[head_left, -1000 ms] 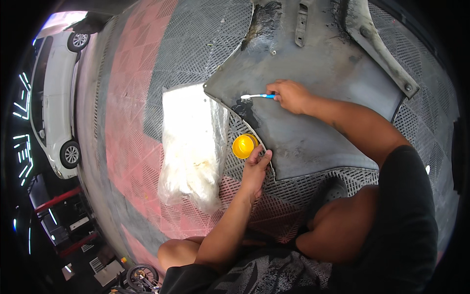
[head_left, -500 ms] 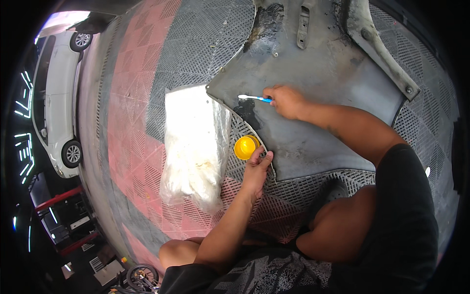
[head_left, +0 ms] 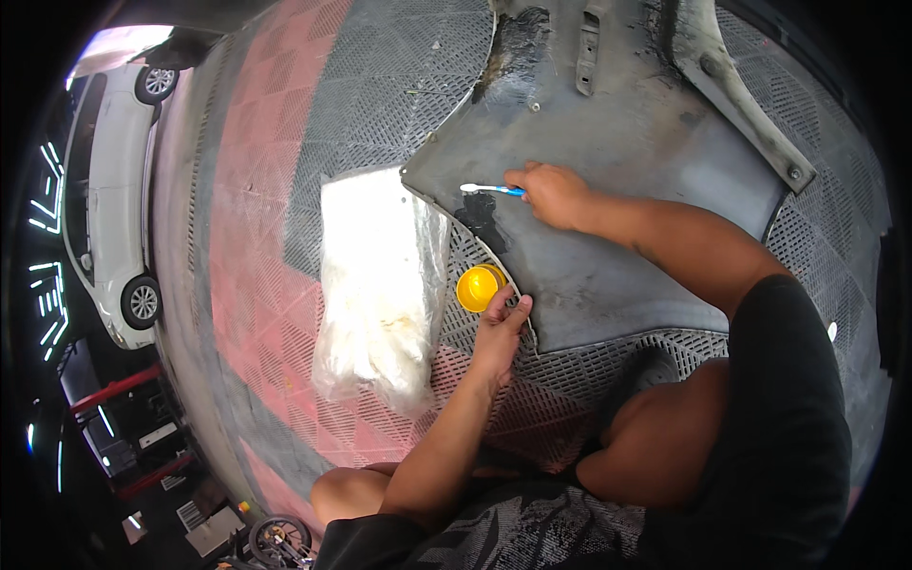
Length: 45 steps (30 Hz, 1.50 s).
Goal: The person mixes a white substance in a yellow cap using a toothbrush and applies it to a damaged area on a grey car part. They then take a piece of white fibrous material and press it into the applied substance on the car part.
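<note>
Right fingers [head_left: 519, 178] grip one plastic toothbrush [head_left: 494, 189]. Left fingers [head_left: 500, 302], grip unclear, touch one scuffed panel [head_left: 608, 271] beside one round cup [head_left: 477, 289].

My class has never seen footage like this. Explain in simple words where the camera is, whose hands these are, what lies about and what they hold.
There is no robot: these are one person's bare hands, filmed from a wide fisheye camera on their head, looking down. That lens bends straight edges.

The right hand holds a blue-and-white toothbrush, its head beside a dark patch on a large grey panel. The left hand is at the panel's edge, next to a yellow cup; its exact grip is unclear.

A clear plastic bag with pale contents lies on the red and grey floor. A white car stands at the picture's left.
</note>
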Motion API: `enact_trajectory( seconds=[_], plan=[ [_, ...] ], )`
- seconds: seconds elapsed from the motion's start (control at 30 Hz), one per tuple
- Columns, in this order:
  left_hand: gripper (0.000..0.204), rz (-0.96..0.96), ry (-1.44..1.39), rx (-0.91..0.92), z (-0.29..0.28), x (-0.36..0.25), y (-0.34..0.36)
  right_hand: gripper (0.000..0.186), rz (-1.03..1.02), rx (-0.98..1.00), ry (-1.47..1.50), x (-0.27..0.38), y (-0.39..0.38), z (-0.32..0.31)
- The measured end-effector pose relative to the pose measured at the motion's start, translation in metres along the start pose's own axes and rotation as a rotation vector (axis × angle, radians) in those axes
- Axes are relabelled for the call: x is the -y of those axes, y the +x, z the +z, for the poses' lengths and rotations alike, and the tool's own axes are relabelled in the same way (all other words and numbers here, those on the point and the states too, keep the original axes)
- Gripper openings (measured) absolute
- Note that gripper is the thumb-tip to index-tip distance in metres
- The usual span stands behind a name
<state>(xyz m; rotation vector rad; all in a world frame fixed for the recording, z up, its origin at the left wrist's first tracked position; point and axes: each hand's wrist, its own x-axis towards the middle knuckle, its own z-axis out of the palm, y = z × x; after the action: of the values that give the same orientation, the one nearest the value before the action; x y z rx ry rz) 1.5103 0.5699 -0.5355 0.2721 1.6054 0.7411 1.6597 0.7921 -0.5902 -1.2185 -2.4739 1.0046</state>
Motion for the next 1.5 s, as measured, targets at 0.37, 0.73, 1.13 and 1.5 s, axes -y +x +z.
enact_trajectory(
  seconds=[0.37,0.73,1.13,1.5],
  plan=[
    [0.067,-0.021,0.028,0.016,-0.005,0.006,0.001,0.026,0.007,0.002,0.032,0.005,-0.002,0.003],
    [0.065,-0.014,0.034,0.006,-0.01,0.004,0.004,0.022,-0.061,0.095,0.106,-0.011,-0.052,0.0],
    [0.063,-0.006,0.015,0.027,-0.013,0.012,0.009,0.02,-0.088,0.241,0.169,-0.019,-0.06,-0.017],
    [0.071,0.011,0.005,0.016,-0.008,-0.001,0.003,0.02,-0.058,0.19,0.071,-0.013,-0.04,-0.027]
  ],
)
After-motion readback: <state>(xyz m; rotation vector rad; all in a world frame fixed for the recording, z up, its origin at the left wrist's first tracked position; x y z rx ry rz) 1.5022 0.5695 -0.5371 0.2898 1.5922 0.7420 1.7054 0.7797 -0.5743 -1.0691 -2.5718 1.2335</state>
